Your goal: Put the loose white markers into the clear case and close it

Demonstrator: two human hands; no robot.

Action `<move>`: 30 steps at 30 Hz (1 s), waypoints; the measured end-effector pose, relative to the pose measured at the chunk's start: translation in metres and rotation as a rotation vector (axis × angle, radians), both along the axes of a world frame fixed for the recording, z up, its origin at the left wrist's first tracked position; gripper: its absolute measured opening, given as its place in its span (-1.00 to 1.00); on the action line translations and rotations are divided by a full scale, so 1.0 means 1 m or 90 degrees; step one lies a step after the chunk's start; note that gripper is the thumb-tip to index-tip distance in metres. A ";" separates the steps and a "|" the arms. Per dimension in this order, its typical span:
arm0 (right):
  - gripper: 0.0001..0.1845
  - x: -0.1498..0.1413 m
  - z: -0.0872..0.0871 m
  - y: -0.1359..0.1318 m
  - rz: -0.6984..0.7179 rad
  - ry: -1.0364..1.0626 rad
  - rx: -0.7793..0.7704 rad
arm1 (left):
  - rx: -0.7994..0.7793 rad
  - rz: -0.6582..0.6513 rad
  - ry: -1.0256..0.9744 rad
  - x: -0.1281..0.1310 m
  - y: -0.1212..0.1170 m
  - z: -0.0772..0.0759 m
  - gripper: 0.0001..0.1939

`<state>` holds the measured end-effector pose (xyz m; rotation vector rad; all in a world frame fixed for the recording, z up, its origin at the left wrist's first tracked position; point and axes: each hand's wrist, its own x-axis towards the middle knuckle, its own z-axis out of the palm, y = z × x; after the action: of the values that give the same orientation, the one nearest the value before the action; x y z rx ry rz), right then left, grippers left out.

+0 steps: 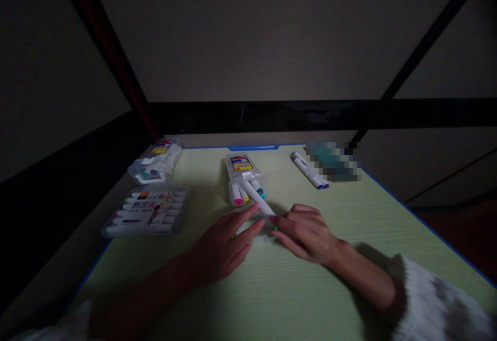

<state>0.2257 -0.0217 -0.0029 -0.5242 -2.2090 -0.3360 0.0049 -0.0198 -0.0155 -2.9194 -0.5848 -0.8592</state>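
On a pale green table (349, 279) an open clear marker case (245, 175) lies in the middle with several coloured-tipped markers inside. A white marker (258, 201) sticks out of the case toward me. My right hand (306, 232) pinches its near, green-tipped end with the fingers closed. My left hand (227, 242) lies flat beside it, fingers stretched out, fingertips touching the marker's side and a clear lid under them.
At the left a flat clear marker pack (149, 211) lies near the table edge, and another clear marker case (155, 162) is behind it. Two loose white markers (308, 171) and a blurred teal object (334, 161) lie at the back right. Dark rails run behind the table.
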 end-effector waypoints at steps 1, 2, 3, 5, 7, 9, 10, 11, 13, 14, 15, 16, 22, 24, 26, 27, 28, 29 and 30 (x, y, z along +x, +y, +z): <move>-0.83 -0.001 0.001 0.000 -0.003 -0.005 -0.001 | 0.001 0.001 -0.002 0.000 0.000 0.000 -0.57; -0.84 -0.001 0.001 0.000 -0.005 -0.011 -0.004 | 0.000 0.002 -0.001 0.000 0.000 0.000 -0.58; -0.84 -0.002 0.002 0.000 -0.007 -0.016 -0.006 | -0.003 0.005 0.003 0.000 0.000 0.000 -0.58; -0.84 -0.002 0.002 0.000 -0.011 -0.025 -0.012 | -0.004 0.009 0.007 0.000 0.000 0.001 -0.59; -0.83 -0.003 0.002 0.000 -0.014 -0.032 -0.019 | -0.003 0.010 0.011 0.000 0.000 0.001 -0.59; -0.82 -0.003 0.001 0.000 -0.016 -0.034 -0.022 | 0.002 0.010 0.010 0.001 -0.001 0.001 -0.59; -0.81 -0.003 0.001 0.000 -0.017 -0.034 -0.023 | 0.002 0.011 0.011 0.001 -0.001 0.000 -0.58; -0.81 -0.003 0.001 0.001 -0.018 -0.034 -0.023 | 0.001 0.013 0.012 0.001 -0.001 0.000 -0.58; -0.81 -0.003 0.002 0.001 -0.019 -0.036 -0.025 | -0.001 0.015 0.009 0.001 -0.001 0.000 -0.57; -0.81 -0.003 0.002 0.001 -0.019 -0.038 -0.028 | -0.002 0.016 0.008 0.001 -0.001 0.000 -0.57; -0.82 -0.003 0.002 0.001 -0.021 -0.040 -0.030 | -0.002 0.016 0.007 0.001 -0.001 0.001 -0.57; -0.82 -0.003 0.002 0.001 -0.022 -0.042 -0.031 | 0.000 0.014 0.005 0.001 -0.001 0.001 -0.57; -0.82 -0.003 0.002 0.001 -0.029 -0.054 -0.037 | -0.012 0.020 0.021 0.001 -0.001 0.003 -0.56; -0.82 -0.003 0.001 0.001 -0.030 -0.058 -0.044 | -0.009 0.018 0.018 0.001 -0.001 0.003 -0.55; -0.81 -0.003 0.001 0.001 -0.032 -0.061 -0.051 | -0.006 0.019 0.015 0.001 -0.001 0.002 -0.55; -0.81 -0.003 0.001 0.001 -0.033 -0.061 -0.053 | -0.008 0.021 0.017 0.001 -0.001 0.001 -0.55; -0.80 -0.003 0.001 0.001 -0.035 -0.061 -0.055 | -0.009 0.023 0.018 0.001 -0.001 0.001 -0.55; -0.80 -0.003 0.001 0.001 -0.035 -0.062 -0.057 | -0.011 0.023 0.018 0.001 -0.001 0.000 -0.55; -0.79 -0.003 0.001 0.001 -0.035 -0.062 -0.059 | -0.011 0.023 0.014 0.001 -0.001 0.000 -0.55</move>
<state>0.2229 -0.0204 -0.0017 -0.6316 -2.3157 -0.2945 0.0060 -0.0204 -0.0155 -2.9202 -0.6440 -0.8208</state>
